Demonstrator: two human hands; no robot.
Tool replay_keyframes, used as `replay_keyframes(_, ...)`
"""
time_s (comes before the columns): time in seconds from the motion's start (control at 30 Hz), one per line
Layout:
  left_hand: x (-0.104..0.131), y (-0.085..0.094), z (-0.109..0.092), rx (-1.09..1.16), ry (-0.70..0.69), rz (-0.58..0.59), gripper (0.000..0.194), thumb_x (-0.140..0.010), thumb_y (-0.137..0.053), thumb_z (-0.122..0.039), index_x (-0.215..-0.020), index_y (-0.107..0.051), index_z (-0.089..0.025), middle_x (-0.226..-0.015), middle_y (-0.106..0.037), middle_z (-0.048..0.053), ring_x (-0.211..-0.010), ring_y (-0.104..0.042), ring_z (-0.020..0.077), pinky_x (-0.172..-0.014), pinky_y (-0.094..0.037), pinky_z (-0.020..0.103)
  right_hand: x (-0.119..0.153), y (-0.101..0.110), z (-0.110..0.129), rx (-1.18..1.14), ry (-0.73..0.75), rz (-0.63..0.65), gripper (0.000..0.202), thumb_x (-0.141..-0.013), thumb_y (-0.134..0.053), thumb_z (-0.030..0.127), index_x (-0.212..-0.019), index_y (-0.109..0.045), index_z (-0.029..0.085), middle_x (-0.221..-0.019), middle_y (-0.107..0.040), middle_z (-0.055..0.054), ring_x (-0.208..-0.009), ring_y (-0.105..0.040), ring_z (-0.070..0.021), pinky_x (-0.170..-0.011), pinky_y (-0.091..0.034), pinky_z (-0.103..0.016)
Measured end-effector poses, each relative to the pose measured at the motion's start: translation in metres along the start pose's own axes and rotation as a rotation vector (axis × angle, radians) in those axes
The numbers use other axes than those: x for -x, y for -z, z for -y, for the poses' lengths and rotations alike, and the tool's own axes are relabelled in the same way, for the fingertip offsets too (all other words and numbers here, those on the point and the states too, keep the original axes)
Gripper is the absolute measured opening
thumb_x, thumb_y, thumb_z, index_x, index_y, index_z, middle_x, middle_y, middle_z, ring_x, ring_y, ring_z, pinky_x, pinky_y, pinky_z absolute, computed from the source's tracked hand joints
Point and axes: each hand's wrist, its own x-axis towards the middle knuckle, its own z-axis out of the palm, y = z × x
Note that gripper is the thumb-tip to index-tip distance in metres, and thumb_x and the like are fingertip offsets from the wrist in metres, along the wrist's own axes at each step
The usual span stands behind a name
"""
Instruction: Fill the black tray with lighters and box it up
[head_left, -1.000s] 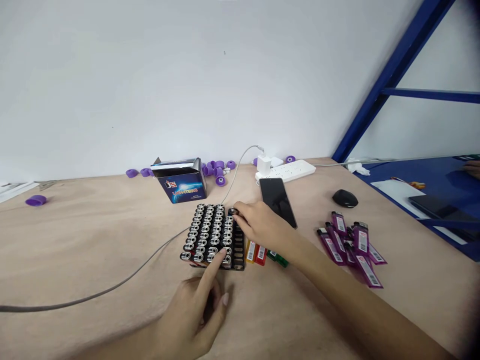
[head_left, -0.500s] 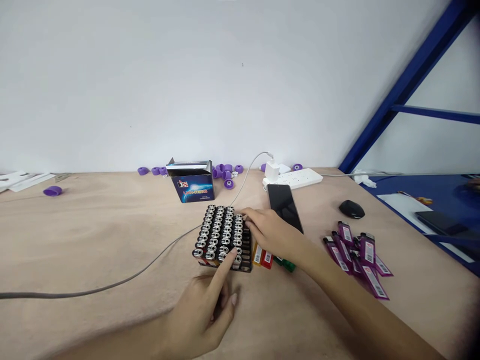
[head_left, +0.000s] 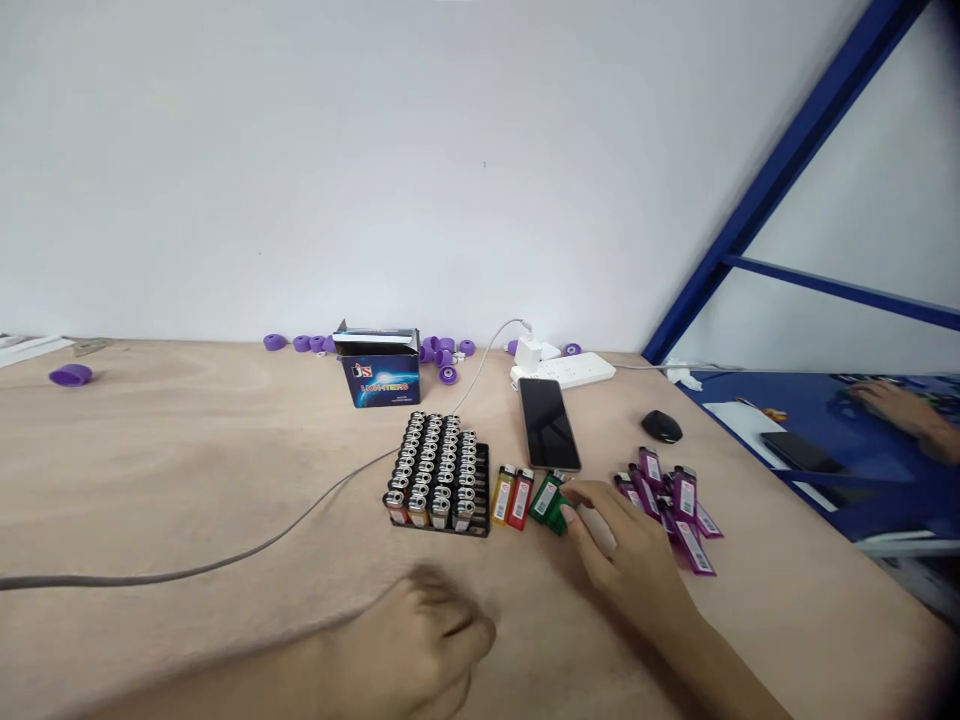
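Note:
A black tray (head_left: 484,470) stands on the table, holding rows of upright lighters (head_left: 431,470) with metal tops; a strip along its right side has bare slots. My left hand (head_left: 431,640) is in front of the tray, fingers curled in and slightly blurred, with nothing visible in it. To the right of the tray lie a yellow lighter (head_left: 502,496) and a red lighter (head_left: 520,500). Beside them are green lighters (head_left: 545,497), and my right hand (head_left: 626,545) has thumb and fingertips closed on the lower end of one. A loose pile of purple lighters (head_left: 684,495) lies farther right.
A dark blue lighter box (head_left: 384,382) with its top open stands behind the tray. Behind the green lighters are a phone (head_left: 549,425) and a white power strip (head_left: 574,372). A black mouse (head_left: 661,426), purple caps (head_left: 71,375) and a grey cable (head_left: 300,532) also lie about.
My right hand has left the tray's right side and moved right to the green lighters. My left hand has drawn back from the front lighters, its pointing finger now curled. The view has shifted rightward.

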Motion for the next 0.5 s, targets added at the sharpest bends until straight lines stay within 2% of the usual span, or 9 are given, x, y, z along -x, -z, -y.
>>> replay_keyframes(0.07,0.0,-0.001,0.0,0.008,0.018,-0.001,0.013,-0.084,-0.045,-0.009,-0.086,-0.055,-0.017,-0.072,-0.064,0.006,-0.059,-0.059,0.0209,-0.061,-0.048,0.035,0.006,-0.002,-0.004,0.035,-0.13,0.004,0.028,-0.095,-0.052,0.034,-0.119,-0.056,0.021,-0.114,-0.068,-0.012,-0.107,-0.066,-0.0278,-0.091,-0.054,-0.041)
replay_keyframes(0.13,0.001,-0.002,0.0,0.006,0.022,-0.006,0.013,-0.085,-0.044,-0.01,-0.086,-0.054,-0.018,-0.073,-0.064,0.005,-0.06,-0.059,0.0207,-0.062,-0.048,0.035,0.007,-0.007,-0.006,0.076,-0.246,0.039,0.048,-0.09,-0.057,0.042,-0.132,-0.048,0.02,-0.128,-0.061,-0.015,-0.119,-0.06,-0.0315,-0.098,-0.051,-0.047)
replay_keyframes(0.2,0.002,-0.004,0.001,-0.004,0.024,-0.003,0.013,-0.086,-0.043,-0.011,-0.086,-0.053,-0.018,-0.073,-0.064,0.005,-0.061,-0.058,0.0208,-0.062,-0.047,0.035,0.005,-0.012,-0.007,0.108,-0.303,0.101,0.062,-0.087,-0.061,0.044,-0.14,-0.041,0.018,-0.136,-0.056,-0.017,-0.127,-0.054,-0.0344,-0.103,-0.047,-0.053)
replay_keyframes(0.3,0.003,-0.006,0.002,-0.018,0.022,0.001,0.012,-0.085,-0.043,-0.012,-0.085,-0.053,-0.018,-0.073,-0.063,0.004,-0.06,-0.057,0.0208,-0.06,-0.045,0.035,0.001,-0.018,-0.005,0.123,-0.32,0.161,0.066,-0.085,-0.063,0.041,-0.142,-0.039,0.018,-0.138,-0.053,-0.018,-0.129,-0.051,-0.036,-0.106,-0.043,-0.055)
replay_keyframes(0.5,0.002,-0.006,0.002,0.012,0.008,-0.012,0.009,-0.084,-0.044,-0.013,-0.085,-0.051,-0.019,-0.072,-0.062,0.005,-0.059,-0.057,0.0207,-0.061,-0.044,0.035,-0.001,-0.018,-0.002,0.073,-0.324,0.176,0.067,-0.083,-0.064,0.039,-0.142,-0.039,0.02,-0.134,-0.056,-0.015,-0.127,-0.052,-0.0356,-0.107,-0.042,-0.055)
